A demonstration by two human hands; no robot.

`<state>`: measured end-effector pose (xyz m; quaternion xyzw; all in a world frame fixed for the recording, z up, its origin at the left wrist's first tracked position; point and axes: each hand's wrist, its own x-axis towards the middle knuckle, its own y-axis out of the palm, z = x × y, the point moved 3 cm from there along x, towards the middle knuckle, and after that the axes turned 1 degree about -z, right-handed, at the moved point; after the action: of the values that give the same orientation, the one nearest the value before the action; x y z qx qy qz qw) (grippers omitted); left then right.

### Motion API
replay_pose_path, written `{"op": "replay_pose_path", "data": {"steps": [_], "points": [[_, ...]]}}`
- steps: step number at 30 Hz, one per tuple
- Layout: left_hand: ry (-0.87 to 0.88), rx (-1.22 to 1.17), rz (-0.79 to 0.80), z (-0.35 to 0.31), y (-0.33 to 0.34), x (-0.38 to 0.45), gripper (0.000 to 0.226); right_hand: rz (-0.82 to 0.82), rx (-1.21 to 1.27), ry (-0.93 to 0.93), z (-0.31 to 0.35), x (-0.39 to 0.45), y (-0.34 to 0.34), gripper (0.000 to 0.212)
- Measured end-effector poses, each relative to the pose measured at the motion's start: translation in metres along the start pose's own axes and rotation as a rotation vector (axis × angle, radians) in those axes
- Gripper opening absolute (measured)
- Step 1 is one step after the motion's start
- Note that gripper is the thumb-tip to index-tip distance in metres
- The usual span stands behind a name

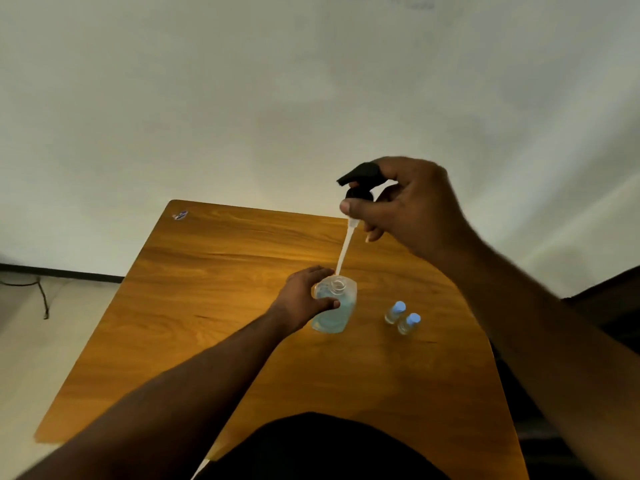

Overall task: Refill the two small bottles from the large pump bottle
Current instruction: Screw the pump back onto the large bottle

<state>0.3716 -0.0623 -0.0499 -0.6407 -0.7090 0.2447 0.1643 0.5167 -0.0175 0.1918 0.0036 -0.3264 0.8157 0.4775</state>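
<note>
The large clear bottle (334, 306) with blue liquid stands upright near the middle of the wooden table (214, 306), its neck uncovered. My left hand (303, 299) grips its left side near the top. My right hand (405, 209) holds the black pump head (356, 183) lifted well above the bottle. The pump's white tube (344, 251) hangs down, its tip just at the bottle's mouth. Two small clear bottles with light blue caps (394, 311) (409, 323) stand side by side to the right of the large bottle, capped.
A small sticker (180, 215) lies near the table's far left corner. A white wall rises behind the table. A dark cable (43, 296) hangs by the floor at the left. My dark clothing (322, 448) fills the bottom centre.
</note>
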Motion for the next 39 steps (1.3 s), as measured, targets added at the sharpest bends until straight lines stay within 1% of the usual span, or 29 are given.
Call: {"op": "replay_pose_path", "data": {"steps": [4, 7, 10, 13, 18, 23, 26, 31, 34, 36, 39], "points": [[-0.113, -0.072, -0.013, 0.003, 0.005, 0.0, 0.063, -0.019, 0.055, 0.051, -0.032, -0.009, 0.014, 0.026], [-0.146, -0.079, -0.004, 0.002, 0.004, 0.001, 0.064, -0.014, 0.053, 0.13, -0.062, -0.016, 0.025, 0.027], [-0.156, -0.067, 0.023, 0.002, 0.004, 0.004, 0.063, 0.078, 0.075, 0.215, -0.093, -0.026, 0.046, 0.026], [-0.171, -0.068, 0.039, 0.0, 0.004, 0.005, 0.061, 0.168, 0.064, 0.303, -0.126, -0.039, 0.066, 0.033], [-0.195, -0.017, 0.043, -0.004, 0.001, 0.003, 0.069, 0.209, 0.022, 0.31, -0.164, -0.055, 0.085, 0.033], [-0.183, -0.003, 0.061, -0.005, 0.0, 0.005, 0.068, 0.255, -0.035, 0.259, -0.181, -0.06, 0.092, 0.033], [-0.177, 0.01, 0.056, -0.004, 0.001, 0.005, 0.064, 0.292, -0.011, 0.249, -0.182, -0.061, 0.093, 0.034], [-0.149, 0.069, 0.073, -0.004, 0.001, 0.008, 0.051, 0.451, -0.028, 0.264, -0.182, -0.052, 0.088, 0.032], [-0.144, 0.056, 0.075, -0.002, 0.002, 0.008, 0.049, 0.548, 0.031, 0.331, -0.182, -0.046, 0.085, 0.039], [-0.145, 0.042, 0.07, -0.001, 0.002, 0.007, 0.048, 0.545, 0.046, 0.342, -0.182, -0.044, 0.088, 0.043], [-0.141, 0.028, 0.071, 0.002, 0.003, 0.006, 0.046, 0.493, 0.029, 0.315, -0.181, -0.041, 0.093, 0.034]]}}
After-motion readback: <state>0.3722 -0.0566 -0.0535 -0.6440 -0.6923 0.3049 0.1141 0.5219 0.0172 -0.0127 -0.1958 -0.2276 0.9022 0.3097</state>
